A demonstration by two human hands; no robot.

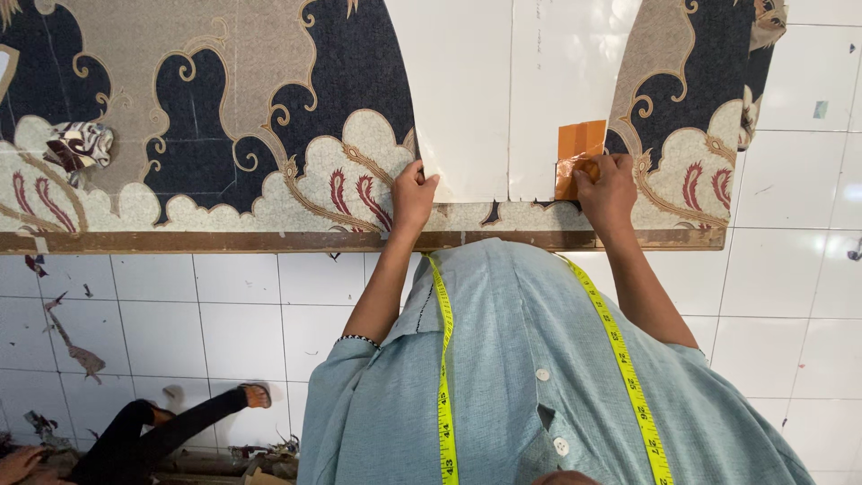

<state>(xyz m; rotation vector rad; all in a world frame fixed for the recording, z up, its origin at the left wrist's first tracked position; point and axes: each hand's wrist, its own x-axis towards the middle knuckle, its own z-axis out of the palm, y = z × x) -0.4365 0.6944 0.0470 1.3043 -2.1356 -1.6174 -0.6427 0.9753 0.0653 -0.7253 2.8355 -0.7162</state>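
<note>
We see a piece of orange chalk or card (580, 148), flat and roughly rectangular, lying on the white counter (467, 99) close to its near edge, just where the patterned fabric (269, 126) has been cut away in a curve. Its lower end is under our right hand (607, 187), whose fingers are curled down and pressed together on it, pinning it against the cloth's narrow near strip. Whether the thumb closes under it we cannot tell.

Our left hand (412, 193) rests a little way off along the same near edge, fingers bent and gripping the cut edge of the fabric where the dark blue and beige scroll pattern ends, with the thumb on the white counter surface. The bare white gap between the two fabric lobes lies between the hands.

The fabric spreads toward the far edge and out to both sides, with a brown border band (180, 241) running along the counter's near edge. A small striped scrap (79, 145) sits on the cloth well to the left.

A yellow measuring tape (443, 377) hangs round our neck over a light blue-green shirt (530, 386). Below lies a white tiled floor (242, 323), with another person's dark-clad leg and sandalled foot (180, 422) at lower left.
</note>
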